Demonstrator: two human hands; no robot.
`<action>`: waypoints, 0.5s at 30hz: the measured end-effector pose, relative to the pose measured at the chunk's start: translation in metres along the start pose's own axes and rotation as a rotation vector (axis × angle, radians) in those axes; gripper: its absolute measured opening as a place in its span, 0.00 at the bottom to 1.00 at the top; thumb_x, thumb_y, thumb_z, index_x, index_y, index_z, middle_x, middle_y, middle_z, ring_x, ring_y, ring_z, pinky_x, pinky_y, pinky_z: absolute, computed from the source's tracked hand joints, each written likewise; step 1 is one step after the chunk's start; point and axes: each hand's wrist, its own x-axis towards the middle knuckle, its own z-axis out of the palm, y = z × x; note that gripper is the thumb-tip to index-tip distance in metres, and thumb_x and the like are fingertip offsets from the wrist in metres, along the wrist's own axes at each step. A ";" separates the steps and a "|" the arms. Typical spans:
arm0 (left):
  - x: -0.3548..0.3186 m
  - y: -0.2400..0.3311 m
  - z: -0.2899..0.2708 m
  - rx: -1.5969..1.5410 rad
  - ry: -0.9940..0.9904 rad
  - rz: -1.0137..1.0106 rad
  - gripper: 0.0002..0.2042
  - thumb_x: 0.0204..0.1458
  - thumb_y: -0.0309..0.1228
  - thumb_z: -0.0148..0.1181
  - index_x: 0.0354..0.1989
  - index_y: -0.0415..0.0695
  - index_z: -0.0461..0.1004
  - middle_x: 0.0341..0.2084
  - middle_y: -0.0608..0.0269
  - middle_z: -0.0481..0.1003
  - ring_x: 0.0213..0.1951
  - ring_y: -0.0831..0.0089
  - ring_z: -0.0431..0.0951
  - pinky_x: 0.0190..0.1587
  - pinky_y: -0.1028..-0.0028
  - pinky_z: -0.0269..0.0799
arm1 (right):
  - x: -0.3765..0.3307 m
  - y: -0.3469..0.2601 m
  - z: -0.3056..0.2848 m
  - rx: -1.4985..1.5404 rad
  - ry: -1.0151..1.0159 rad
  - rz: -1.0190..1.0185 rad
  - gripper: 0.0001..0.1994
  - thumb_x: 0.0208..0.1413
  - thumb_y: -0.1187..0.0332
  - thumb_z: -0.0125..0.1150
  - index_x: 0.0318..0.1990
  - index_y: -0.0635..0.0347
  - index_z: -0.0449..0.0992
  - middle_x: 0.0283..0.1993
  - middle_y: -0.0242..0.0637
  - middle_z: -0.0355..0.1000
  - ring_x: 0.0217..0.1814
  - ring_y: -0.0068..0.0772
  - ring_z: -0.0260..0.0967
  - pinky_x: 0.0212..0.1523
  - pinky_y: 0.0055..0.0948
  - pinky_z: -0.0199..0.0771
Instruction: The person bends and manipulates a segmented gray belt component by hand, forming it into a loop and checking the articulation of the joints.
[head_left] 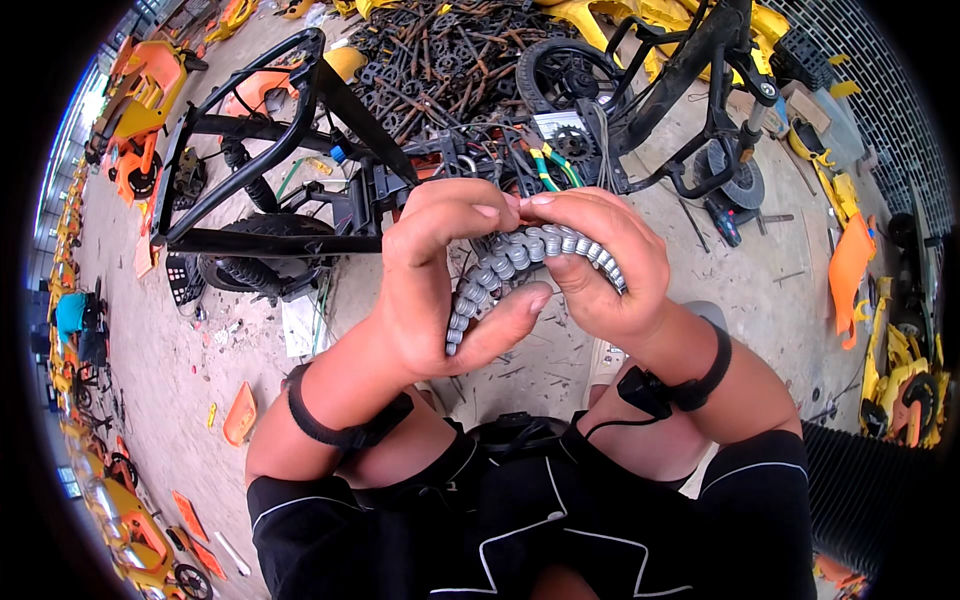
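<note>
Both hands meet in the middle of the view over a grey segmented cable chain (520, 262), a curved run of small plastic links that arches between them. The left hand (440, 275) closes round the nearer, lower end of the chain, its thumb pressed along the links from below and its fingers curled over the top. The right hand (600, 265) grips the farther, upper end, fingers wrapped over the links and fingertips touching those of the left hand at the crest of the arch. So each hand is firmly closed on the chain, neither one spread wide. Each forearm wears a black wrist strap (340, 425), the right one with a small black unit and a lead. Just beyond the hands a stripped black vehicle frame (250, 150) lies on the concrete floor (770, 290), with a bundle of loose wires (545, 165) and a small black wheel (565, 70) close by; farther off sits a heap of dark metal parts (440, 60), and orange and yellow plastic body panels (850, 265) lie scattered to the left and right edges. Judging from the bend in the chain and the pinch at its top, the step in hand seems to be flexing or working the links apart or together at that joint. The next move would likely call for a steady two-handed hold and a controlled twist or press at the link between the fingertips.
</note>
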 end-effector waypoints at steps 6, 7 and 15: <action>-0.001 0.005 0.000 0.051 -0.007 -0.057 0.27 0.45 0.18 0.66 0.54 0.35 0.61 0.43 0.48 0.70 0.45 0.60 0.73 0.49 0.65 0.72 | -0.006 -0.005 0.010 0.109 0.019 0.195 0.14 0.54 0.72 0.68 0.47 0.67 0.77 0.44 0.43 0.79 0.43 0.39 0.77 0.45 0.32 0.76; -0.002 0.005 0.000 0.060 -0.014 -0.077 0.26 0.46 0.18 0.65 0.54 0.34 0.62 0.43 0.48 0.71 0.45 0.60 0.73 0.49 0.65 0.71 | -0.008 -0.005 0.012 0.127 0.022 0.238 0.14 0.55 0.72 0.67 0.48 0.67 0.77 0.45 0.43 0.79 0.43 0.37 0.77 0.45 0.31 0.75; 0.004 0.012 -0.003 0.028 -0.049 -0.331 0.15 0.55 0.16 0.53 0.51 0.32 0.69 0.43 0.49 0.76 0.44 0.59 0.79 0.49 0.67 0.74 | -0.014 -0.007 0.026 0.414 0.117 0.486 0.11 0.61 0.70 0.64 0.43 0.62 0.67 0.36 0.30 0.68 0.36 0.16 0.65 0.36 0.20 0.68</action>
